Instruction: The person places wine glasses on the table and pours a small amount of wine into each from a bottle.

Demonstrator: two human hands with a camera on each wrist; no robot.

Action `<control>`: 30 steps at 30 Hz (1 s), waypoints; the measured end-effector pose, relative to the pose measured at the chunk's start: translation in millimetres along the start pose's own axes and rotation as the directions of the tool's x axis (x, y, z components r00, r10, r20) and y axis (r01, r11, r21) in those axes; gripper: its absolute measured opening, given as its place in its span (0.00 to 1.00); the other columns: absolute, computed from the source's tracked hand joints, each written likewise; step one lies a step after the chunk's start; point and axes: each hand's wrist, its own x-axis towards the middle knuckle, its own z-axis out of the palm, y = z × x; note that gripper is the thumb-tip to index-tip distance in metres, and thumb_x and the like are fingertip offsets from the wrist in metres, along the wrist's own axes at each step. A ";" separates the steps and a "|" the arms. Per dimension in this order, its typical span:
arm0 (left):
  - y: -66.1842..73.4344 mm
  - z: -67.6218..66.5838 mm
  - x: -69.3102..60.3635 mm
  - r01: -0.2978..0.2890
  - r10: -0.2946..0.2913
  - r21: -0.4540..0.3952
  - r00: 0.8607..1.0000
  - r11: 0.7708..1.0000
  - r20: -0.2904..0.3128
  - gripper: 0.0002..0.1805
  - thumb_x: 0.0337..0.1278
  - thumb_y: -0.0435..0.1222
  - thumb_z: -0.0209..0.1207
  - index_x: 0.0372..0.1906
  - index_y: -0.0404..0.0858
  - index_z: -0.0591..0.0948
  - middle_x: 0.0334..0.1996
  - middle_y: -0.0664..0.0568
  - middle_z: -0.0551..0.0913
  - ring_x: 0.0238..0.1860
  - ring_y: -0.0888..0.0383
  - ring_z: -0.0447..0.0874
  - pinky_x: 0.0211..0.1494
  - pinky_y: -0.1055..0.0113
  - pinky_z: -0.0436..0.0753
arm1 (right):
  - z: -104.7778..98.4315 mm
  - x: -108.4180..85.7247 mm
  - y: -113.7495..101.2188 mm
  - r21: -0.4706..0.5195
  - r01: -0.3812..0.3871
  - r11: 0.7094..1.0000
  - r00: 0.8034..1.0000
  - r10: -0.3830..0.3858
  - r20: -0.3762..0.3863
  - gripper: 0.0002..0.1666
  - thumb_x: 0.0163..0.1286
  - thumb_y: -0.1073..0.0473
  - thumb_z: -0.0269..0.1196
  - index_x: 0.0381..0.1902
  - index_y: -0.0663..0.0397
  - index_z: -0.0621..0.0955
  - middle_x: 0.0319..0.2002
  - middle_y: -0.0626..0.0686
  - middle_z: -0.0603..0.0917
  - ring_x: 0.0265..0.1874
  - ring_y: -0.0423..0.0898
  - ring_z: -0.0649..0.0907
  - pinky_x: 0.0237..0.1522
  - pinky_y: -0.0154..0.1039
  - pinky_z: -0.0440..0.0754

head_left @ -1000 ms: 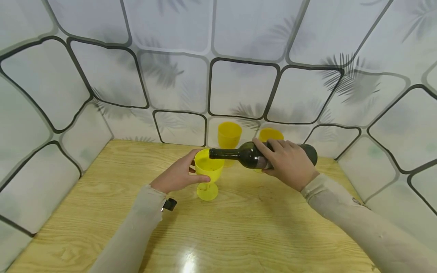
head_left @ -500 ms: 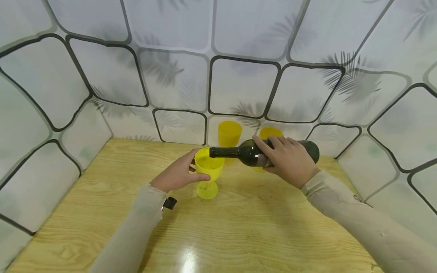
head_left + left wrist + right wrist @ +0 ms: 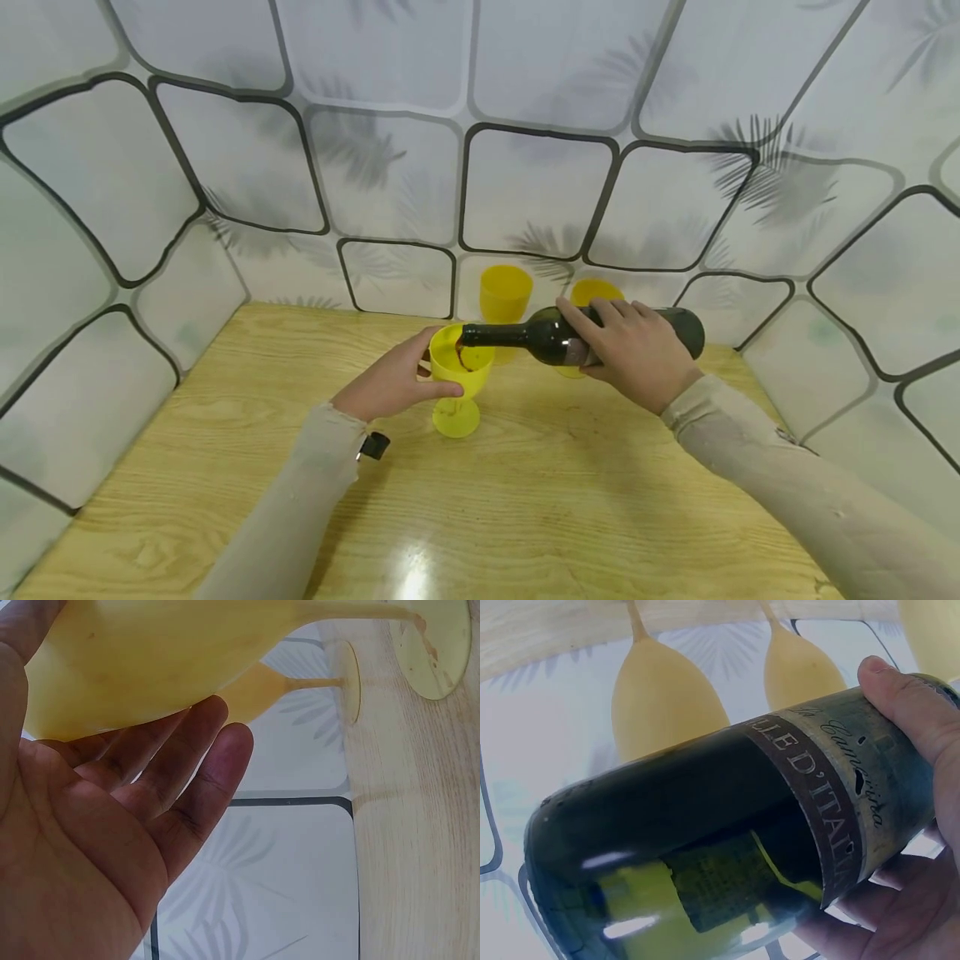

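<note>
My left hand [image 3: 390, 379] holds a yellow goblet [image 3: 471, 382] by its bowl, thumb on the near side and fingers on the far side. The goblet is upright, its foot on or just above the table. My right hand [image 3: 637, 357] grips a dark green wine bottle [image 3: 547, 337] round its body, tipped almost level with the neck pointing left. Over the goblet's rim lies the bottle's mouth, and dark red liquid [image 3: 462, 357] runs from it into the bowl. A printed label [image 3: 840, 787] shows on the bottle in the right wrist view.
Two more yellow goblets stand behind the bottle near the wall: one goblet [image 3: 506, 293] behind the neck, another goblet [image 3: 597, 290] partly hidden by the right hand. The light wood table [image 3: 525, 517] meets patterned walls [image 3: 536, 192] at its back and sides.
A dark red stream now shows at the bottle's mouth, where none was visible before. The bottle's base has risen very slightly. Both hands keep their holds in nearly the same place.
</note>
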 end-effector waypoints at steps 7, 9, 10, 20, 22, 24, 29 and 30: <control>1.2 0.5 0.1 0.021 -0.021 0.024 1.000 0.999 -0.007 0.48 0.55 0.58 0.72 0.77 0.54 0.62 0.62 0.61 0.76 0.56 0.56 0.78 0.64 0.52 0.79 | -2.6 0.8 1.3 -0.001 -0.003 1.000 1.000 0.003 0.018 0.61 0.50 0.44 0.83 0.78 0.51 0.68 0.49 0.66 0.82 0.39 0.63 0.85 0.45 0.58 0.86; 0.9 0.5 0.0 0.017 -0.017 0.021 1.000 1.000 -0.005 0.48 0.55 0.59 0.72 0.77 0.54 0.62 0.62 0.61 0.76 0.56 0.56 0.78 0.64 0.53 0.79 | -2.8 1.3 1.3 -0.001 -0.003 1.000 1.000 0.003 0.018 0.61 0.50 0.44 0.84 0.78 0.51 0.68 0.49 0.66 0.83 0.39 0.63 0.85 0.45 0.58 0.86; 0.7 0.5 0.2 0.017 -0.016 0.021 1.000 1.000 -0.006 0.48 0.55 0.59 0.72 0.77 0.54 0.62 0.61 0.62 0.76 0.56 0.56 0.78 0.64 0.53 0.79 | -2.8 1.6 1.2 -0.002 -0.003 1.000 1.000 0.003 0.019 0.60 0.50 0.44 0.84 0.78 0.51 0.69 0.49 0.66 0.83 0.39 0.63 0.85 0.45 0.58 0.86; 0.7 -0.2 -0.6 0.001 -0.001 0.013 1.000 1.000 -0.003 0.47 0.55 0.59 0.72 0.77 0.55 0.62 0.60 0.62 0.77 0.56 0.57 0.78 0.63 0.53 0.80 | -1.4 3.2 0.2 -0.014 0.001 1.000 0.999 -0.001 0.040 0.60 0.50 0.42 0.83 0.77 0.51 0.69 0.49 0.66 0.83 0.41 0.63 0.85 0.44 0.57 0.86; 0.5 -0.5 -0.6 -0.001 0.001 0.012 1.000 1.000 -0.005 0.47 0.55 0.58 0.72 0.76 0.55 0.63 0.60 0.62 0.77 0.55 0.57 0.78 0.63 0.53 0.80 | -1.2 3.4 -0.2 -0.018 0.004 1.000 0.999 -0.004 0.046 0.60 0.51 0.42 0.83 0.77 0.51 0.69 0.49 0.66 0.83 0.40 0.63 0.85 0.43 0.57 0.86; 0.0 -0.7 -0.4 -0.006 0.006 0.012 1.000 1.000 -0.004 0.47 0.55 0.58 0.72 0.76 0.55 0.63 0.60 0.62 0.77 0.55 0.57 0.78 0.62 0.52 0.80 | -1.2 3.6 -0.6 -0.019 0.007 1.000 0.999 -0.006 0.048 0.60 0.51 0.41 0.83 0.77 0.51 0.69 0.48 0.66 0.83 0.39 0.63 0.85 0.42 0.57 0.86; -0.9 -0.5 -0.3 -0.013 0.013 0.013 1.000 1.000 -0.003 0.47 0.56 0.58 0.72 0.77 0.56 0.63 0.61 0.62 0.77 0.57 0.57 0.78 0.63 0.52 0.79 | -1.0 3.8 -1.6 -0.022 0.010 1.000 0.999 -0.009 0.048 0.59 0.51 0.41 0.82 0.76 0.51 0.70 0.47 0.65 0.83 0.38 0.62 0.84 0.41 0.56 0.86; -0.8 -0.3 -0.4 -0.012 0.012 0.013 1.000 1.000 -0.003 0.47 0.56 0.58 0.72 0.77 0.56 0.62 0.62 0.62 0.77 0.57 0.57 0.78 0.63 0.52 0.79 | -0.9 3.8 -1.7 -0.023 0.010 1.000 0.999 -0.009 0.048 0.59 0.51 0.40 0.82 0.76 0.51 0.70 0.47 0.65 0.83 0.38 0.62 0.84 0.41 0.56 0.86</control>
